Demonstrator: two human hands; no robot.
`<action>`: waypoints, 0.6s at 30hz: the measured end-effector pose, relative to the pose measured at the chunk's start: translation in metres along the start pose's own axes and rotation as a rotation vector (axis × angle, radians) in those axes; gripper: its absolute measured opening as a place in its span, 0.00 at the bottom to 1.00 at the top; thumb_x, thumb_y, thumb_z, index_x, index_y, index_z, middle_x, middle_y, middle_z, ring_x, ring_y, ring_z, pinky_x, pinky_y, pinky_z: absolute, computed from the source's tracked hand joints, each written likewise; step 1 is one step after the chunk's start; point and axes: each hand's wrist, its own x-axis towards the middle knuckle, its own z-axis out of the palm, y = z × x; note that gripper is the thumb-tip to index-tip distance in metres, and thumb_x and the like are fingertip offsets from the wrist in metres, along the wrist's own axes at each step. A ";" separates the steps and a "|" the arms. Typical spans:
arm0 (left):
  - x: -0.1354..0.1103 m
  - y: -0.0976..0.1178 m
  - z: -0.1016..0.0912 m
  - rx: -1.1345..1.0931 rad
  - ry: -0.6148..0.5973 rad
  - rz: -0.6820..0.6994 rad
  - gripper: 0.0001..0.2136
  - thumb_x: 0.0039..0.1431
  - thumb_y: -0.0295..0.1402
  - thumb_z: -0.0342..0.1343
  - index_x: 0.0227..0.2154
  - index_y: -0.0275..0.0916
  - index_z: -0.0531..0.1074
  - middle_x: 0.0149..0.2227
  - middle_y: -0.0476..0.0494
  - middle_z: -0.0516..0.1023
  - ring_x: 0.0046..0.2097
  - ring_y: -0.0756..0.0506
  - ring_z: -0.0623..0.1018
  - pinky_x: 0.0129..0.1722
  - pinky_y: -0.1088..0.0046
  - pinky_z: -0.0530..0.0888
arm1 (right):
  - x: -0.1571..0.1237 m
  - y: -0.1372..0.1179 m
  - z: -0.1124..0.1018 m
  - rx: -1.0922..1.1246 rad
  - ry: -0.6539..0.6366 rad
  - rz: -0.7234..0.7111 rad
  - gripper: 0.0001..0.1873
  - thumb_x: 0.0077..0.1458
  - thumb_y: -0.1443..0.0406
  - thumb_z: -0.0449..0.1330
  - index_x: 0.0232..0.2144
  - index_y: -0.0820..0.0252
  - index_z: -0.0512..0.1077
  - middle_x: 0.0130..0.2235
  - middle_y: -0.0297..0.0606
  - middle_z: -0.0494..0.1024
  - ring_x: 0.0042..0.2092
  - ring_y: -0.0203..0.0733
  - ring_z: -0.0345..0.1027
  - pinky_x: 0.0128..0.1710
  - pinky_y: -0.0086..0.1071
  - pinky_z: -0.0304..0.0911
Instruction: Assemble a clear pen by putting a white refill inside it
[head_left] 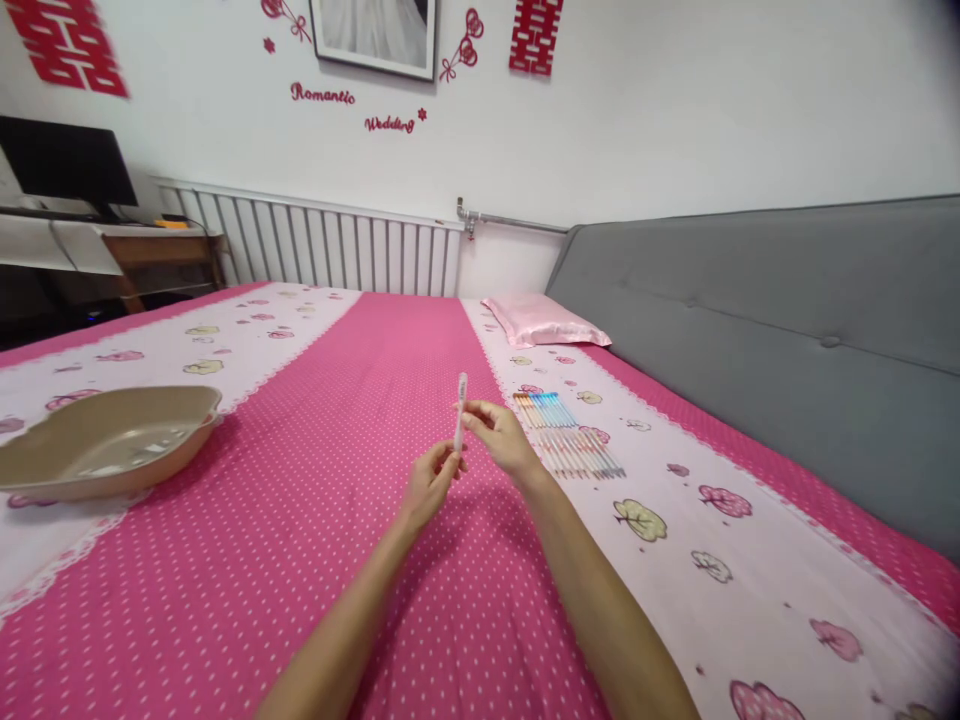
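A slim, pale pen (461, 405) stands nearly upright in front of me, above the pink dotted bedspread. My left hand (435, 477) pinches its lower end between thumb and fingers. Higher up, my right hand (497, 432) grips the pen's middle from the right side. Small dark markings run along its upper part, too small to read. Just beyond my right hand, two rows of pens lie side by side on the bed: a far row (546, 410) with orange to blue ends, and a near row (577, 454) of paler ones with brownish and grey ends.
At the left sits a beige basin (169, 462) with some pale items inside, hard to make out. A pink pillow (547, 320) lies by the grey headboard (750, 300). Behind the bed are a radiator (315, 240) and a desk with a monitor (67, 165).
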 end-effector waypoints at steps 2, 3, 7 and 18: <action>0.006 -0.005 0.001 -0.095 -0.036 -0.034 0.14 0.56 0.40 0.49 0.39 0.35 0.70 0.26 0.47 0.73 0.26 0.52 0.69 0.25 0.77 0.66 | 0.001 0.003 -0.004 0.012 0.014 -0.003 0.12 0.49 0.61 0.57 0.35 0.62 0.72 0.33 0.38 0.76 0.36 0.38 0.69 0.38 0.32 0.63; 0.006 -0.008 0.001 -0.147 -0.051 -0.058 0.15 0.55 0.40 0.50 0.39 0.35 0.71 0.26 0.48 0.73 0.25 0.53 0.68 0.25 0.77 0.66 | 0.001 0.006 -0.005 0.017 0.020 -0.004 0.11 0.49 0.61 0.57 0.34 0.62 0.72 0.33 0.37 0.76 0.35 0.38 0.68 0.37 0.31 0.62; -0.003 -0.027 0.001 -0.327 -0.054 -0.194 0.15 0.51 0.40 0.55 0.38 0.35 0.72 0.26 0.47 0.73 0.24 0.54 0.67 0.24 0.77 0.64 | -0.008 0.026 -0.006 -0.033 0.019 0.046 0.10 0.48 0.61 0.58 0.31 0.62 0.72 0.29 0.35 0.74 0.32 0.36 0.67 0.35 0.30 0.62; -0.017 -0.035 0.006 -0.422 -0.056 -0.337 0.12 0.47 0.37 0.60 0.32 0.35 0.71 0.30 0.44 0.76 0.28 0.52 0.72 0.28 0.77 0.67 | -0.025 0.034 -0.004 -0.109 0.068 0.107 0.12 0.46 0.57 0.61 0.28 0.60 0.69 0.28 0.34 0.71 0.30 0.36 0.65 0.33 0.31 0.62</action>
